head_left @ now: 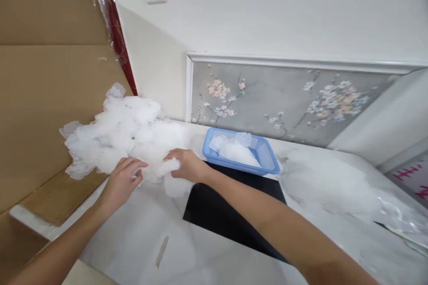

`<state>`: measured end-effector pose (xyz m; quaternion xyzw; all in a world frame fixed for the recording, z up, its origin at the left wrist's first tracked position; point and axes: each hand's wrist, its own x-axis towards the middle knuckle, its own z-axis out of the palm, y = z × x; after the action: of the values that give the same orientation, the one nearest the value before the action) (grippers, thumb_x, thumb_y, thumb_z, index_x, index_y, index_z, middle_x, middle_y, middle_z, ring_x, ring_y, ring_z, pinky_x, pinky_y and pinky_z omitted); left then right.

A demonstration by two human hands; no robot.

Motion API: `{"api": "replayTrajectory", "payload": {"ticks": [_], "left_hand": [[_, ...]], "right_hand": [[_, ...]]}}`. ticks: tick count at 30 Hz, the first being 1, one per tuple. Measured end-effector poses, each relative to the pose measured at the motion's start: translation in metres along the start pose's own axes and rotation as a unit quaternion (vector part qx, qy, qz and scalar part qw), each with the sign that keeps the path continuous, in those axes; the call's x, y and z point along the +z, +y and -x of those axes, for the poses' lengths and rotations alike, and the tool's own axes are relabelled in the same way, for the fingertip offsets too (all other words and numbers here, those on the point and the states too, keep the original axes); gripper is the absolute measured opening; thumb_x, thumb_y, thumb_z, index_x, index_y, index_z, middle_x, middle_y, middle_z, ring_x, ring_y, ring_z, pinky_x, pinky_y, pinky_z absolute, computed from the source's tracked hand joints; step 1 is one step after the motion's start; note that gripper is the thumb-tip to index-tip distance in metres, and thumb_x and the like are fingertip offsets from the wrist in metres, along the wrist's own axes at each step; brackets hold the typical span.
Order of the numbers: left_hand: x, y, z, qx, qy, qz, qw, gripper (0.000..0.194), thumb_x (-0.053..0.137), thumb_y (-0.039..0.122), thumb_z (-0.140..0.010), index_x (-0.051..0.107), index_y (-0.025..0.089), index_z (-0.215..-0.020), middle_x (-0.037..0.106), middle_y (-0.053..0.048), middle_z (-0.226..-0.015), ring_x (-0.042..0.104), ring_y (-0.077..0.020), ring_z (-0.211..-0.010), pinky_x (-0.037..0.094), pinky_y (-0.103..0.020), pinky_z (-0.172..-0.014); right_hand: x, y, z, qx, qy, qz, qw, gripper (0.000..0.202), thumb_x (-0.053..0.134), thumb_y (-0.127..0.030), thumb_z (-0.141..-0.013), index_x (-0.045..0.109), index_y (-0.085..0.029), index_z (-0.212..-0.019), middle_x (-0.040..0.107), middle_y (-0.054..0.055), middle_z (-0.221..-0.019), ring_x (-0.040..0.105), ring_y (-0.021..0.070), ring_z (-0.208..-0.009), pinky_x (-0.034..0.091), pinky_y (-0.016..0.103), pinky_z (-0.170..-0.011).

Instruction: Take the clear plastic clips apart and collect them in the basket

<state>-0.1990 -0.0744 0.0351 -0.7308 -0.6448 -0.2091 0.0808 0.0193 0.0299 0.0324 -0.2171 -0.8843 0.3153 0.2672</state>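
A heap of soft white fluffy pieces (123, 129), some with translucent scalloped edges, lies at the left of the table. At the heap's near right side, my right hand (189, 164) pinches one white fluffy piece (170, 167) between thumb and fingers. My left hand (122, 180) is at the heap's front edge, thumb and index finger apart, with only white material showing behind the gap. To the right of my right hand, a blue plastic basket (273, 165) holds several similar white pieces (237, 151).
A black mat (209, 209) lies under my right forearm on the white marbled table (133, 240). A large cardboard box (50, 98) stands on the left. Clear plastic wrapping (391, 213) lies at the right, and a wall with a floral panel (261, 89) bounds the back.
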Motion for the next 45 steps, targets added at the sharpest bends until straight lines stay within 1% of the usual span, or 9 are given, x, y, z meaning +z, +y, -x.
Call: {"api": "replayTrajectory", "payload": {"ticks": [4,11,16,20,23,26,32,38,45], "left_hand": [[0.016,0.025,-0.016,0.102,0.048,0.062,0.992,0.029,0.038,0.014,-0.094,0.066,0.018,-0.098,0.070,-0.007,-0.092,0.061,-0.0204,-0.093,0.051,-0.031,-0.082],[0.051,0.093,-0.048,0.198,-0.069,0.034,0.977,0.023,0.048,0.028,-0.094,0.067,0.019,-0.104,0.068,-0.010,-0.104,0.064,-0.0251,-0.096,0.053,-0.037,-0.082],[0.057,0.125,-0.046,0.178,-0.210,-0.033,0.961,0.042,0.048,0.051,-0.094,0.063,0.020,-0.119,0.065,-0.014,-0.119,0.063,-0.0308,-0.105,0.051,-0.037,-0.074],[0.057,0.138,-0.047,0.201,-0.201,-0.043,0.958,0.032,0.041,0.036,-0.097,0.069,0.019,-0.098,0.069,-0.013,-0.103,0.063,-0.0313,-0.096,0.046,-0.043,-0.081],[0.058,0.157,-0.054,0.234,-0.161,0.000,0.959,0.034,0.037,0.024,-0.098,0.068,0.020,-0.087,0.069,-0.012,-0.094,0.064,-0.0314,-0.092,0.045,-0.046,-0.082],[0.066,0.183,-0.061,0.297,-0.168,0.077,0.937,0.024,0.051,0.034,-0.095,0.067,0.022,-0.108,0.068,-0.011,-0.121,0.060,-0.0313,-0.115,0.043,-0.045,-0.095],[0.103,0.208,-0.071,0.378,-0.256,0.132,0.880,0.077,0.063,0.057,-0.084,0.039,0.021,-0.148,0.049,-0.016,-0.151,0.043,-0.0334,-0.140,0.025,-0.050,-0.114],[0.093,0.201,-0.075,0.313,-0.281,0.078,0.904,0.055,0.074,0.042,-0.073,0.063,0.026,-0.124,0.064,-0.009,-0.126,0.059,-0.0335,-0.112,0.040,-0.044,-0.096],[0.083,0.197,-0.085,0.282,-0.293,0.061,0.912,0.034,0.065,0.057,-0.081,0.072,0.024,-0.087,0.067,-0.005,-0.091,0.063,-0.0293,-0.092,0.040,-0.051,-0.096]], "right_hand": [[-0.036,0.010,0.075,-0.016,-0.036,-0.045,0.998,0.047,0.074,-0.003,-0.065,0.072,-0.022,-0.108,0.066,0.007,-0.129,0.059,0.0246,-0.125,0.044,0.035,-0.105],[-0.057,0.036,0.161,0.121,-0.078,0.072,0.987,0.079,0.087,-0.031,-0.067,0.056,-0.030,-0.139,0.032,0.013,-0.161,0.032,0.0349,-0.146,0.024,0.056,-0.117],[-0.065,0.040,0.205,0.179,-0.004,0.050,0.983,0.111,0.089,-0.051,-0.059,0.033,-0.035,-0.153,0.016,0.010,-0.166,0.014,0.0342,-0.152,0.020,0.057,-0.119],[-0.064,0.043,0.238,0.227,0.108,-0.014,0.968,0.088,0.080,-0.051,-0.073,0.038,-0.035,-0.149,0.025,0.011,-0.162,0.032,0.0319,-0.145,0.038,0.053,-0.112],[-0.058,0.047,0.247,0.284,0.202,-0.031,0.937,0.047,0.065,-0.044,-0.087,0.057,-0.029,-0.131,0.052,0.012,-0.135,0.057,0.0273,-0.118,0.051,0.046,-0.095],[-0.054,0.048,0.244,0.327,0.221,-0.011,0.919,0.039,0.076,-0.040,-0.077,0.065,-0.024,-0.111,0.056,0.007,-0.109,0.059,0.0250,-0.099,0.051,0.044,-0.089],[-0.052,0.047,0.239,0.320,0.245,-0.081,0.911,0.026,0.075,-0.031,-0.074,0.050,-0.024,-0.077,0.055,-0.002,-0.081,0.055,0.0194,-0.079,0.047,0.036,-0.076],[-0.062,0.057,0.249,0.298,0.338,-0.316,0.835,0.035,0.071,-0.041,-0.077,0.050,-0.025,-0.100,0.066,-0.003,-0.076,0.061,0.0162,-0.066,0.048,0.030,-0.065],[-0.070,0.061,0.251,0.313,0.363,-0.349,0.806,0.031,0.070,-0.046,-0.079,0.055,-0.023,-0.094,0.067,-0.003,-0.074,0.062,0.0152,-0.062,0.052,0.031,-0.064]]}}
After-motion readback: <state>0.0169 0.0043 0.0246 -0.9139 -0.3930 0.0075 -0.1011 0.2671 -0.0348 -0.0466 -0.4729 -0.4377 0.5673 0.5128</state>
